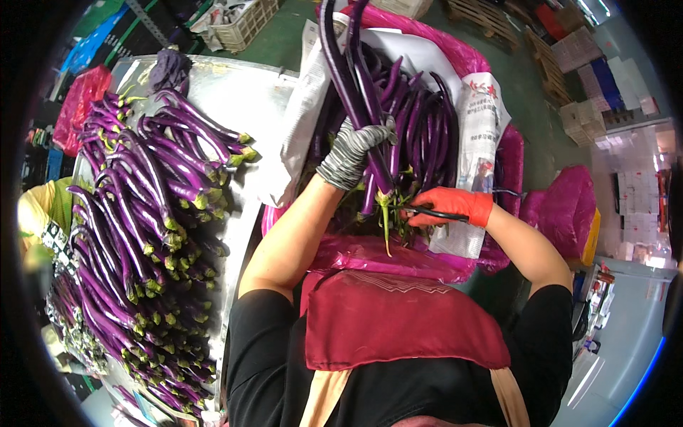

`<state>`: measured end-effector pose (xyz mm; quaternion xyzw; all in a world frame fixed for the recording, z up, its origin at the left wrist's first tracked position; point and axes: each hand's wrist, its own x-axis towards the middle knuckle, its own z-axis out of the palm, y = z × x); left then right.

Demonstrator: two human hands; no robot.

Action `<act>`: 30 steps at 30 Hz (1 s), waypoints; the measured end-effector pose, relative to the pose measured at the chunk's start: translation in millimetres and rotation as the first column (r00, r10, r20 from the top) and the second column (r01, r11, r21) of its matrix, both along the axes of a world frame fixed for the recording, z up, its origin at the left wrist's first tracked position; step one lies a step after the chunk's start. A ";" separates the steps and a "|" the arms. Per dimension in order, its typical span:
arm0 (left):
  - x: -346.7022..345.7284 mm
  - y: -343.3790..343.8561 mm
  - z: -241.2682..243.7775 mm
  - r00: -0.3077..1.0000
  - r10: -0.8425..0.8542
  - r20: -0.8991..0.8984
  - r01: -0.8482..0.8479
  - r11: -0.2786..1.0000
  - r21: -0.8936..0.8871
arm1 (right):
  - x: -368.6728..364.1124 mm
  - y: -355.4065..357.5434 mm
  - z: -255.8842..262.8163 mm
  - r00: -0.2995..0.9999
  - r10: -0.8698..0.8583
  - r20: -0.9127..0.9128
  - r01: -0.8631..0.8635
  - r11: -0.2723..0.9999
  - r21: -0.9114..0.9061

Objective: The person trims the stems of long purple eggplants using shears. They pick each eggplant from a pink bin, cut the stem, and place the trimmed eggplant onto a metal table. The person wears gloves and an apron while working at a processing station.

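Observation:
My left hand [356, 152], in a grey striped knit glove, grips two long purple eggplants [340, 74] around their middles. They are held over a newspaper-lined container with more eggplants [421, 128] inside. One held eggplant's green calyx and long stem [386, 227] point down towards me. My right hand [453, 207], in an orange-red rubber glove, holds dark-handled scissors [440, 214] just right of that stem. The blade tips are hard to make out against the green stems, so whether they touch the stem is unclear.
On my left, a metal table [240, 91] bears a large heap of eggplants [139, 213] and a dark cloth [169, 69]. Pink plastic [384, 259] and newspaper [477, 133] line the container. Another person's yellow sleeve [40, 205] shows at far left. A crate [243, 26] and wooden pallets [483, 18] stand beyond.

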<state>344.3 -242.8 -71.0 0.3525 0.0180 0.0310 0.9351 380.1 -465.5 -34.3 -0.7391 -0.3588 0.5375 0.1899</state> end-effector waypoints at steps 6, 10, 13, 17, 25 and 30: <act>-1.5 -7.9 11.1 0.998 0.064 -0.024 -0.055 0.962 0.268 | -4.3 -10.7 -3.3 0.936 0.010 0.352 -0.068 0.986 0.152; -0.4 -1.2 17.6 0.961 0.271 0.055 -0.272 0.893 0.358 | -15.1 -16.4 -12.1 0.950 -0.076 0.301 0.016 0.981 0.196; -21.9 38.3 67.7 0.910 0.415 -0.013 -0.369 0.820 0.437 | -16.2 -28.6 -16.7 0.930 -0.169 0.325 0.102 0.971 0.215; -14.0 149.5 48.8 0.748 0.651 -0.131 -0.521 0.697 0.492 | -26.1 -37.9 -10.0 0.852 -0.383 0.358 0.303 0.917 0.261; -80.9 270.3 -16.3 0.354 0.915 -0.195 0.660 -0.097 0.745 | -35.6 -43.0 -17.9 0.783 -0.579 0.227 0.539 0.814 0.215; -72.6 318.4 -39.8 0.311 0.799 -0.514 0.752 0.124 0.647 | -38.8 -50.6 -18.1 0.638 -0.770 0.002 0.720 0.598 0.351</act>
